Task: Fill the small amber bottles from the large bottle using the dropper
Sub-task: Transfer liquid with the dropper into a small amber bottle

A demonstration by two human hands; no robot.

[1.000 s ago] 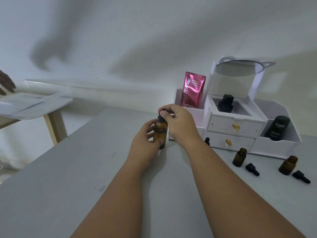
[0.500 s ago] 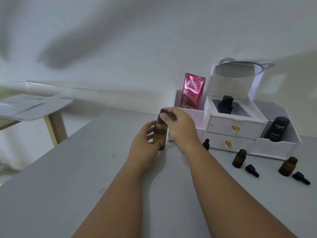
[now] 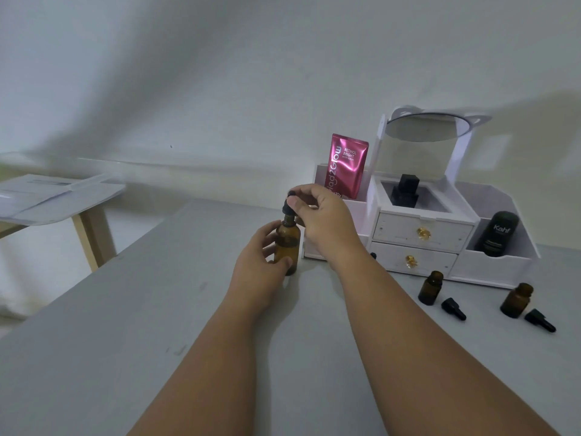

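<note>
Our left hand [image 3: 262, 265] grips the large amber bottle [image 3: 287, 247]; just above, our right hand [image 3: 323, 221] pinches its black dropper [image 3: 289, 206].

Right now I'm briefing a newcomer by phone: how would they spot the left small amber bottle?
Start at the white drawer organiser. Before its lower drawer stands an uncapped small amber bottle. Its twin stands farther right, before the side compartment.
</note>
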